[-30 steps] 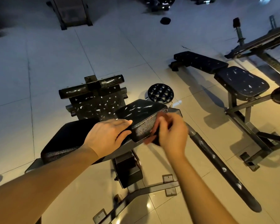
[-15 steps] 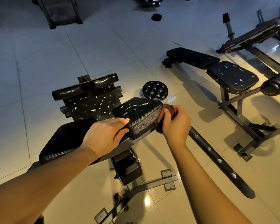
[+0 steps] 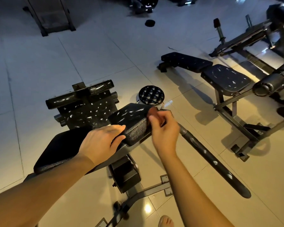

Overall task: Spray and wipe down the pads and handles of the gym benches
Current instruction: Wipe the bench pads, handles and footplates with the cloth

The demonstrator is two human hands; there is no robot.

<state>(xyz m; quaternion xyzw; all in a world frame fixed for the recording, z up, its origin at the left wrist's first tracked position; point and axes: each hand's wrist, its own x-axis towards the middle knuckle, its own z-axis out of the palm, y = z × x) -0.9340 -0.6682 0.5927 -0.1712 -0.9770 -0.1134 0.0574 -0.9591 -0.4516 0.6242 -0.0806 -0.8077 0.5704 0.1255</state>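
Small pad (image 3: 129, 117) is where your job sits right now, just ahead of the long pad (image 3: 61, 149) on the same bench frame (image 3: 146, 193).

Yes, and your right hand (image 3: 166, 128) has climbed. A second ago you held the reddish cloth (image 3: 152, 112) low against the pad's right side face. Now it is up at the top right corner, and the cloth shows above your knuckles.

Your fingers there are curled and pinching that cloth. The hand is a little blurred, so you look to be mid-stroke.

Your left hand (image 3: 102, 143) has not shifted. It lies across the gap between the two pads, fingers straight and pressed together on the small pad's near corner, steadying it.

So I judge the side face done, and you are starting on the top. White flecks streak that top, and I cannot tell whether they are spray or worn vinyl.

Either way, you still have the long pad, the handles and the second bench (image 3: 225, 79) off to your right. No spray bottle is in view.
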